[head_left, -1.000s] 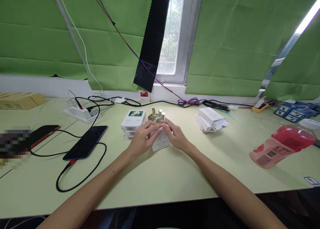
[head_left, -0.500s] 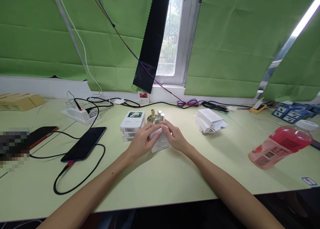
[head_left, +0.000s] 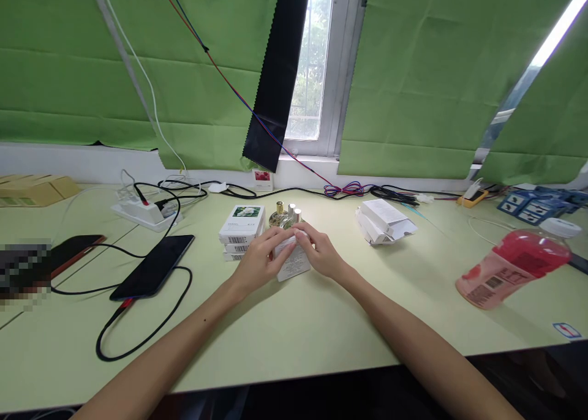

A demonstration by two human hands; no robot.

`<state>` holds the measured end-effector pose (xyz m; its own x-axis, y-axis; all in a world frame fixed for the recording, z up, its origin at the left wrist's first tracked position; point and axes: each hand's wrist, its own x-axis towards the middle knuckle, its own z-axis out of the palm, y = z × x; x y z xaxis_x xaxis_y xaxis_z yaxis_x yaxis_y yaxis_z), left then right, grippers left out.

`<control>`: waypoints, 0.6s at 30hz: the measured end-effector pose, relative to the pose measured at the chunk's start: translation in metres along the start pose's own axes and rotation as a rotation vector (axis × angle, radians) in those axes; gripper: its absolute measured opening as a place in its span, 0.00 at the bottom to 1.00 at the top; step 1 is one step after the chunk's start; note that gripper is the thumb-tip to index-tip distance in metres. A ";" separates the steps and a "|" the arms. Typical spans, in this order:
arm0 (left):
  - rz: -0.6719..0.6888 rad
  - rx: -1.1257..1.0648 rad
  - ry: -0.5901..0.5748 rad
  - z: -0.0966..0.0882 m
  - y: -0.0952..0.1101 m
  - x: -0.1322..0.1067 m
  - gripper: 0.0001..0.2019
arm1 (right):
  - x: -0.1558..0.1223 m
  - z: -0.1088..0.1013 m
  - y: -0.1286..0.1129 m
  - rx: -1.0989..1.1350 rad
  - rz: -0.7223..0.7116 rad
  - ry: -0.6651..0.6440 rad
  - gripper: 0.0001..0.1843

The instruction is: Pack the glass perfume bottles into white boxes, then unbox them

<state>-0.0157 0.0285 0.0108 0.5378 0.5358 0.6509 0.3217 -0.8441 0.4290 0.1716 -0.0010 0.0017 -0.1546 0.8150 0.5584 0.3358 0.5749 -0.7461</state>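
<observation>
Both my hands hold a small white carton [head_left: 293,266] that stands on the pale green table [head_left: 298,328]. My left hand [head_left: 260,262] grips its left side with fingers curled over the top. My right hand [head_left: 321,253] pinches the top flap from the right. Just behind the carton stand three small glass bottles with gold and silver caps [head_left: 287,215]. To the left lies a stack of white boxes [head_left: 242,227], the top one bearing a flower picture.
A black phone [head_left: 154,273] on a looping black cable lies at left, with a power strip [head_left: 140,211] behind it. A pile of flat white cartons [head_left: 383,221] sits at right. A red bottle [head_left: 517,265] lies tilted far right. Cables run along the window sill.
My hands stay on the white carton, with only small finger shifts at its top. The view has drifted slightly.
</observation>
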 end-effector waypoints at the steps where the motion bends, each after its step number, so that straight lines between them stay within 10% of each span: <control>1: 0.001 0.002 0.000 0.000 0.000 0.000 0.14 | 0.000 0.000 0.000 0.001 0.002 0.000 0.18; 18: -0.019 0.014 -0.007 -0.001 0.002 0.000 0.14 | 0.000 -0.001 -0.001 0.017 0.002 -0.015 0.18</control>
<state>-0.0153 0.0270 0.0123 0.5368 0.5515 0.6385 0.3424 -0.8341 0.4325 0.1719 -0.0013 0.0027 -0.1685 0.8169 0.5516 0.3206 0.5746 -0.7530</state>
